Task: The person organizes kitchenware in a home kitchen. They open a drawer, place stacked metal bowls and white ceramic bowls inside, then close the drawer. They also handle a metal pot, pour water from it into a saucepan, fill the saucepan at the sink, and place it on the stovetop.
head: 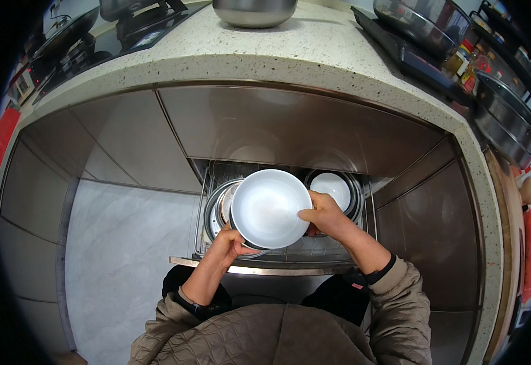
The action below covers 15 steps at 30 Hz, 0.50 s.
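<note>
Between my two hands is a round white bowl (271, 207), seen from above, over an open wire pull-out drawer (292, 255). My left hand (231, 244) grips its lower left side, where a darker rim shows beneath the white one. My right hand (327, 213) holds the right edge, thumb on the rim. Under the bowl, at the drawer's left, round metal pans or strainers (215, 214) are partly hidden. At the drawer's right, a smaller white bowl (331, 189) sits inside dark-rimmed round vessels (355, 194).
Above the drawer runs a speckled stone counter (247, 64) with a metal bowl (255, 11). A gas hob (124, 41) stands left; a glass-sided pot (422, 27), bottles (470, 64) and stacked metal pots (507, 118) stand right. The drawer's front edge (265, 271) lies close to my knees.
</note>
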Available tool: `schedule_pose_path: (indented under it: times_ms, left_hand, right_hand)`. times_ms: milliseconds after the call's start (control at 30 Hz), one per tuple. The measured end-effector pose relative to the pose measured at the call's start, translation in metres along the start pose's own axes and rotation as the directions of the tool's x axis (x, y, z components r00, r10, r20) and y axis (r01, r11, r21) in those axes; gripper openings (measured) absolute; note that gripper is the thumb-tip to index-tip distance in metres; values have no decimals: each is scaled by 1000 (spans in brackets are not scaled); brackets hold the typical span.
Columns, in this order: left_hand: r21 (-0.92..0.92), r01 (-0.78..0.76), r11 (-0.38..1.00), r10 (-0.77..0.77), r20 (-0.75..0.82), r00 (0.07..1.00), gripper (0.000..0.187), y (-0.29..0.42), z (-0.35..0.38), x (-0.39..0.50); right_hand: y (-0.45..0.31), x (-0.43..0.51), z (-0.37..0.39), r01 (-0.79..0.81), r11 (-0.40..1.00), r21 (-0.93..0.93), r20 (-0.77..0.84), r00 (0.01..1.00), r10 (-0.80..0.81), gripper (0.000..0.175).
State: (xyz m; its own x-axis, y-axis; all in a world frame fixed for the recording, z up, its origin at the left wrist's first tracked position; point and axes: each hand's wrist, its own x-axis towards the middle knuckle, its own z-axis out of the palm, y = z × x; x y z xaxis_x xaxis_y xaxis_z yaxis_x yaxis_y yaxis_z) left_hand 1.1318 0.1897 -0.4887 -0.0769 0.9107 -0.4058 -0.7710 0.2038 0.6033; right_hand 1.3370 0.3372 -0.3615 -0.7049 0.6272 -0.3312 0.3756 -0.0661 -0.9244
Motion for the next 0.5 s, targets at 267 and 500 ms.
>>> schedule_pose_path:
  times_ms: [267, 500]
  left_hand:
    - [88, 138, 987, -141, 36, 989, 82, 20, 29, -1]
    - [179, 159, 971, -177, 92, 980, 65, 37, 56, 15]
  right_hand:
    - [-1, -29, -30, -15, 992, 126, -87, 996, 26, 36]
    - [6, -80, -82, 99, 969, 227, -311, 950, -24, 36]
